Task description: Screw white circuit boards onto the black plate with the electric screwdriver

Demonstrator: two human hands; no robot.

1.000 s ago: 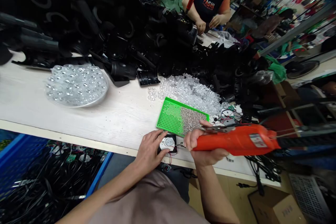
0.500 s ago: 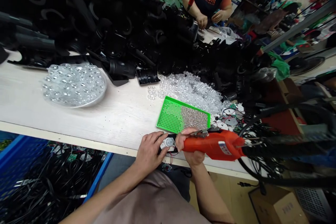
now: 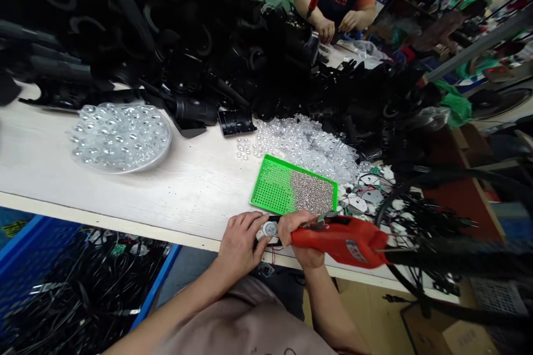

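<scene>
My right hand point(image 3: 300, 236) is wrapped round the front of a red electric screwdriver point(image 3: 339, 241), which lies nearly level with its tail to the right. My left hand point(image 3: 242, 241) grips a small black housing with a round white part point(image 3: 270, 228) set in it, at the table's front edge. The screwdriver's tip is hidden by my right fingers, close to that housing. Thin red wires hang from the housing to a small circuit board point(image 3: 265, 270) below the edge. Just beyond my hands lies a green tray point(image 3: 270, 194) with small screws point(image 3: 312, 191) heaped in its right part.
Clear plastic lenses lie in a pile point(image 3: 306, 141) and in a round bowl point(image 3: 169, 141). Black plastic shells point(image 3: 200, 61) are heaped behind. White parts with wires point(image 3: 366, 194) lie to the right. A blue crate point(image 3: 164, 266) of cables stands lower left. A co-worker point(image 3: 335, 0) sits opposite.
The screwdriver's tail has swung slightly lower and towards me, my right hand still round it. My left hand stays on the housing. The view has shifted a little.
</scene>
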